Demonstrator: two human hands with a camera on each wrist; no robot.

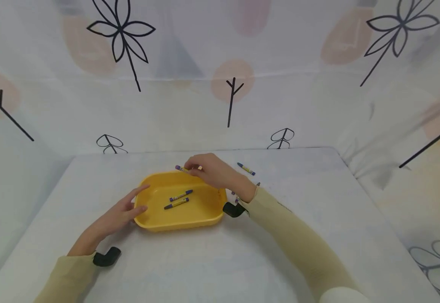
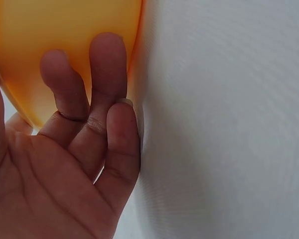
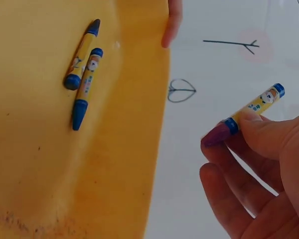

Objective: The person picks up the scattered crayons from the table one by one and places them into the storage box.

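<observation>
A yellow plastic tray (image 1: 202, 208) sits on the white table. My left hand (image 1: 115, 216) grips its left end, thumb over the rim and fingers against the outer wall (image 2: 65, 25). Above the tray's far rim, my right hand (image 1: 212, 170) pinches a purple-tipped crayon (image 3: 264, 100) between thumb and fingers. The crayon has a yellow wrapper with blue bands. Two crayons with dark tips lie side by side on the tray floor: one blue-tipped (image 3: 87, 84), the other darker-tipped (image 3: 81, 55).
Another crayon (image 1: 246, 168) lies on the table beyond the tray's right end. More crayons (image 1: 237, 199) lie beside that end, partly hidden by the right wrist. A patterned cloth wall (image 1: 182, 122) rises at the table's back edge.
</observation>
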